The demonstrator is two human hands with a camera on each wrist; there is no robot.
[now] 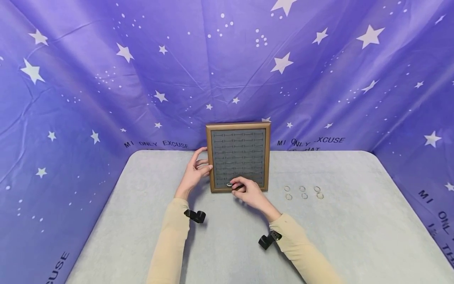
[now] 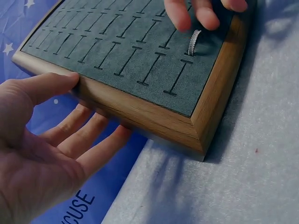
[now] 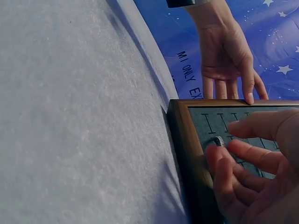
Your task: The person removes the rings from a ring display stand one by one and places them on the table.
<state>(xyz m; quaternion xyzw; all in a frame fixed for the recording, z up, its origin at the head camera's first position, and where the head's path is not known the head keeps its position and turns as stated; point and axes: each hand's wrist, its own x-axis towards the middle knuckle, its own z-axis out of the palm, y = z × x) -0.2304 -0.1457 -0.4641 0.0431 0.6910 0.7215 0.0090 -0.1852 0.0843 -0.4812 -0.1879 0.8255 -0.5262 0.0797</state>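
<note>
A wood-framed ring display tray [image 1: 238, 157] with dark grey slotted lining leans upright near the back of the table. At its left edge, my left hand [image 1: 195, 172] grips the frame, thumb on the wooden border and the other fingers behind it. A silver ring [image 2: 194, 43] set with small stones stands in a slot in the bottom row, second from the left side. Close over that ring is my right hand [image 1: 250, 192], its fingers loosely bent and spread. In the right wrist view its fingertips [image 3: 236, 146] are right beside the ring [image 3: 219, 141], with thumb and forefinger apart.
Several more rings [image 1: 304, 195] lie in two rows on the pale grey table [image 1: 227, 244], right of the tray. A purple star-printed cloth [image 1: 241, 59] hangs close behind the tray and along both sides of the table. Each wrist carries a small black camera [image 1: 199, 216].
</note>
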